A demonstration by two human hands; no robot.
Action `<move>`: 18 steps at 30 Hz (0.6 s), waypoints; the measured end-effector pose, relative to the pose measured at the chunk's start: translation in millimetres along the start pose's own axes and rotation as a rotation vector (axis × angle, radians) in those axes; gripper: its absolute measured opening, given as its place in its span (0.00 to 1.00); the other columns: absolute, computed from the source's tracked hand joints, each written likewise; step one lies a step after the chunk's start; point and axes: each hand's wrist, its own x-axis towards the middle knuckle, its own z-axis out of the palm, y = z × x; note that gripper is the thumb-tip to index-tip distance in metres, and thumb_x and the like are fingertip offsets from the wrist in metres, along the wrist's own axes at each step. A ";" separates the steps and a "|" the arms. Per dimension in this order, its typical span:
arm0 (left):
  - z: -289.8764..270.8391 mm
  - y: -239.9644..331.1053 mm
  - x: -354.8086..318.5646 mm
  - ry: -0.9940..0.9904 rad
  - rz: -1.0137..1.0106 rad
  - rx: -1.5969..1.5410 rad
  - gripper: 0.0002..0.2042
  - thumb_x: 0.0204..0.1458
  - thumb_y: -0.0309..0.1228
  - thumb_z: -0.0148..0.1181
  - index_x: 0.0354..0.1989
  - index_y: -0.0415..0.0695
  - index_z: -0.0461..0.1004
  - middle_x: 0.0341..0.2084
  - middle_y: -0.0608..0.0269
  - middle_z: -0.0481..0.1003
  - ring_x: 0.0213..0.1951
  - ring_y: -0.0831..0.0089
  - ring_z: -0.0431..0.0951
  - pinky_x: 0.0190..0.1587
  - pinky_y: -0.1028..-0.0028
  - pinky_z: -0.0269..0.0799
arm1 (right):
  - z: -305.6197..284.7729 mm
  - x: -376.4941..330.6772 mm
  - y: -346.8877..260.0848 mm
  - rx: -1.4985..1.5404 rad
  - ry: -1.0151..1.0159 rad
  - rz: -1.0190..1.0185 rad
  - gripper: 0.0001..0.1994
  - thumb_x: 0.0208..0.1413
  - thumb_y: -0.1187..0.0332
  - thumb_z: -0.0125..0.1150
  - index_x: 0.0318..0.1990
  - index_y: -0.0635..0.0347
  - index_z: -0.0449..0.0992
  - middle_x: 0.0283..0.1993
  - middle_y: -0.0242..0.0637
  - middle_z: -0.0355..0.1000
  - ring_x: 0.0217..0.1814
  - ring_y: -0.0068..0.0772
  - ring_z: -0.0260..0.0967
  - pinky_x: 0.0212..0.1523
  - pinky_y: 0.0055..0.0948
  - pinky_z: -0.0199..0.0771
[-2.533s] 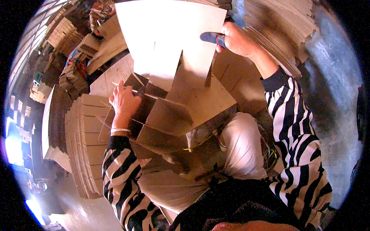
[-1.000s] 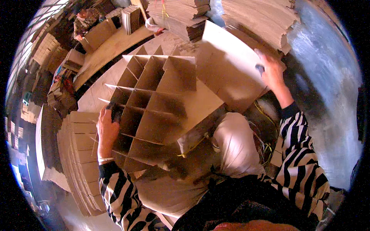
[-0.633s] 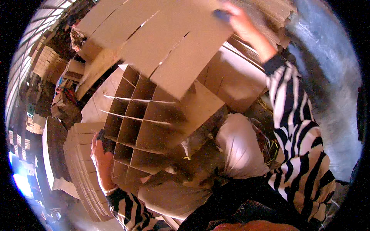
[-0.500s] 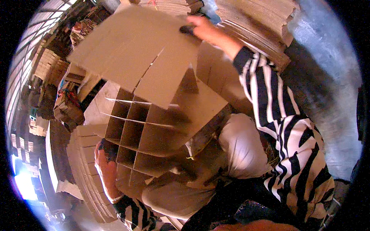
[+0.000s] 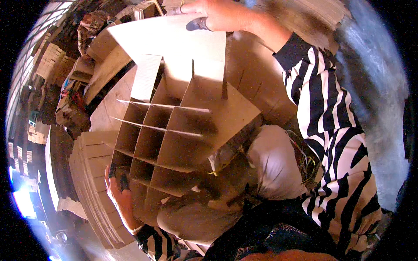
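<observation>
Right hand (image 5: 217,15) lowered onto slotted sheet (image 5: 183,48)

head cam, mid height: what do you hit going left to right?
Stack of flat cardboard sheets → left hand on the lower left corner of the cardboard divider grid → pale trouser knee → striped sleeve of the right arm → grey floor.

Left hand (image 5: 119,195) — palm and most fingers hidden behind the cardboard divider grid (image 5: 174,135). Right hand (image 5: 217,15) cut off by the upper edge. Background stacks (image 5: 48,65) — too blurred to identify.
</observation>
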 end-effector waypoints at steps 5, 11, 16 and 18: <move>4.7 16.8 5.3 -0.001 -0.178 -0.180 0.18 0.43 0.12 0.46 0.45 0.33 0.71 0.59 0.49 0.67 0.58 0.51 0.69 0.58 0.61 0.64 | -16.6 -9.1 -15.2 -0.006 0.124 -0.038 0.13 0.53 0.72 0.58 0.46 0.65 0.73 0.34 0.51 0.75 0.36 0.42 0.76 0.39 0.39 0.75; -10.2 40.4 42.7 -0.058 0.164 0.477 0.18 0.40 0.20 0.53 0.43 0.38 0.74 0.51 0.51 0.73 0.52 0.51 0.71 0.55 0.57 0.62 | -6.0 -16.6 36.1 0.027 0.085 0.085 0.22 0.55 0.64 0.62 0.56 0.61 0.69 0.43 0.49 0.75 0.45 0.40 0.74 0.46 0.32 0.72; 47.6 117.8 125.8 -0.248 0.271 0.146 0.18 0.43 0.26 0.56 0.45 0.38 0.75 0.41 0.50 0.77 0.43 0.51 0.77 0.50 0.60 0.67 | 17.2 -18.4 65.2 0.126 0.218 -0.102 0.26 0.53 0.62 0.65 0.59 0.61 0.68 0.52 0.50 0.74 0.55 0.42 0.72 0.53 0.32 0.69; 88.0 120.9 156.0 -0.318 0.288 0.194 0.17 0.46 0.31 0.56 0.44 0.39 0.77 0.42 0.49 0.77 0.47 0.51 0.76 0.54 0.55 0.63 | 17.1 -22.6 71.0 0.034 0.281 -0.092 0.26 0.54 0.62 0.65 0.58 0.61 0.69 0.51 0.50 0.74 0.55 0.44 0.73 0.53 0.33 0.69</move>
